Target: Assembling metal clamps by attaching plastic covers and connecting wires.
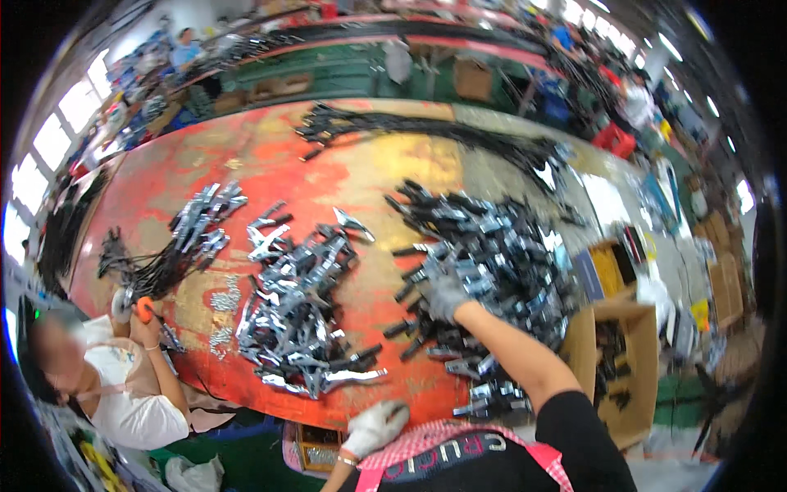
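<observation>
My right hand (445, 293), in a grey glove, reaches onto a large heap of black and silver metal parts (508, 246). Its fingers look spread over the parts; none is visibly lifted. At the table's near edge, close to my apron, my left hand (379, 426) wears a white glove. Its fingers curl together, with nothing seen in them. A second heap of shiny, angular parts (307, 295) lies left of the right hand's heap, in front of the left hand. The exact kind of these parts cannot be made out.
A person (123, 377) works at the left with orange-handled pliers (145, 310), beside another small pile (205, 221). Long black strips (418, 127) lie along the far side of the red, worn table (369, 303). An open cardboard box (631, 353) stands at my right.
</observation>
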Motion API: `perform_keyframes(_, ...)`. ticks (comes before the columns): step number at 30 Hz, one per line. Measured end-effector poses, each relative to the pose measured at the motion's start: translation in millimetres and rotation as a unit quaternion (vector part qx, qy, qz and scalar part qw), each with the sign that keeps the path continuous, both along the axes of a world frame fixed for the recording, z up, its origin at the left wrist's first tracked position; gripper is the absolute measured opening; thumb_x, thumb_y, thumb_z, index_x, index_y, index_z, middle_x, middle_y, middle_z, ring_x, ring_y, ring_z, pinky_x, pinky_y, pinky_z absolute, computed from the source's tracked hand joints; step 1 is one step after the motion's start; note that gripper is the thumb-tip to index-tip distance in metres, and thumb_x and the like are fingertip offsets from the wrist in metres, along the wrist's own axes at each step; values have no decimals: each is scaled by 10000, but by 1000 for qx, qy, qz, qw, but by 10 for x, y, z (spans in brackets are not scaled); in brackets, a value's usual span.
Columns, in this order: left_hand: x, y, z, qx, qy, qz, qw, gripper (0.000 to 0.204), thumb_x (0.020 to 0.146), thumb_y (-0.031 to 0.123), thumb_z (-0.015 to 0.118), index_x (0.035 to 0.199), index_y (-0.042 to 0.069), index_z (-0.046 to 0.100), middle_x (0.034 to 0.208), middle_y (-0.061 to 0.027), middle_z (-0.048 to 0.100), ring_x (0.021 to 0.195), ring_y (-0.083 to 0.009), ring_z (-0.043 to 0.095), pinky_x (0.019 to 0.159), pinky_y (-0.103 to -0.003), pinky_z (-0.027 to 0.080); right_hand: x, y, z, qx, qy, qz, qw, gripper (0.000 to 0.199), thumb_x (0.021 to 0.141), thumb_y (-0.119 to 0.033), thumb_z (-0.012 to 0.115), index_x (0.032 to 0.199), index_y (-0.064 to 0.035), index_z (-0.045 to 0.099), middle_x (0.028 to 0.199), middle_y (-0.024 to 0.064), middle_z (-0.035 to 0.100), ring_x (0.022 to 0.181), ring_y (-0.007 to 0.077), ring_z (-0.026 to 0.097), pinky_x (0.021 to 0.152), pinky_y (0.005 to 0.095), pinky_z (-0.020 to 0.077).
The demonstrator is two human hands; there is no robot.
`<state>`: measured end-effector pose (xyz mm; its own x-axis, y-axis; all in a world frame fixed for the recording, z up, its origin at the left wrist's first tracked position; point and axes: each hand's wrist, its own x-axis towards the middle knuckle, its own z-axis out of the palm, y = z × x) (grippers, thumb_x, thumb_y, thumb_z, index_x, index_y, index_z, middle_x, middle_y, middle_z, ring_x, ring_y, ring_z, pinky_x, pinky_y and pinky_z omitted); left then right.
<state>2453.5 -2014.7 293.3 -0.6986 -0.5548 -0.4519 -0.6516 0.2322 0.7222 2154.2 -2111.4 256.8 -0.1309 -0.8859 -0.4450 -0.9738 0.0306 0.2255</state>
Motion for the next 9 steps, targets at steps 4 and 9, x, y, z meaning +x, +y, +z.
perform_keyframes(4,103,-93,-65,157,-17,107,982,406,887,379,487,1127,72,601,1070,-154,634,1029,-281,597,877,-349,454,-28,76,146,-17,-79,-40,996,385,750,-407,637,1022,-137,674,1100,176,594,1077,366,539,999,503,341)
perform_keyframes(9,-89,-281,-313,191,132,128,964,458,903,404,518,1138,16,584,1055,-132,638,995,-226,585,882,-302,435,96,232,568,17,-189,-149,971,529,801,-406,603,1239,-117,537,1287,227,462,1184,334,494,988,420,394)
